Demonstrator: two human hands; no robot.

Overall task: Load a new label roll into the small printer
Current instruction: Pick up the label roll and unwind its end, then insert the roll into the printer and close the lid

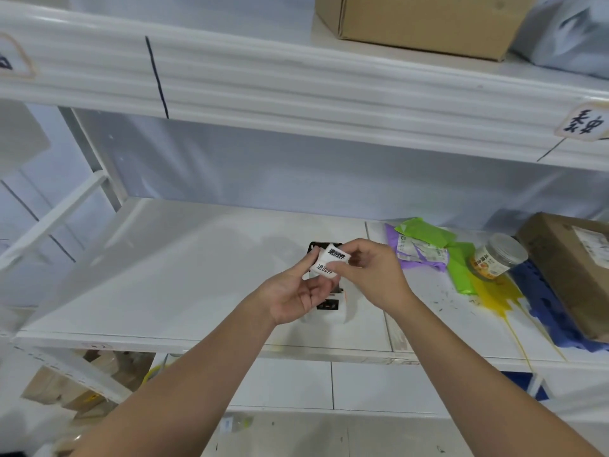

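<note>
A small white label printer (329,308) stands on the white shelf (164,275), its black-lined lid (316,247) raised behind my hands. Just above it, both hands hold a short strip of white printed labels (331,263) with black characters. My left hand (298,295) pinches the strip's lower label from the left. My right hand (375,275) pinches the upper label from the right. The hands hide most of the printer's roll bay. No full roll shows.
To the right on the shelf lie green and purple mailer bags (425,245), a clear jar with an orange label (497,258), a yellow bag (494,295), blue packaging (543,305) and a cardboard box (573,272). Another carton (425,21) sits on the upper shelf.
</note>
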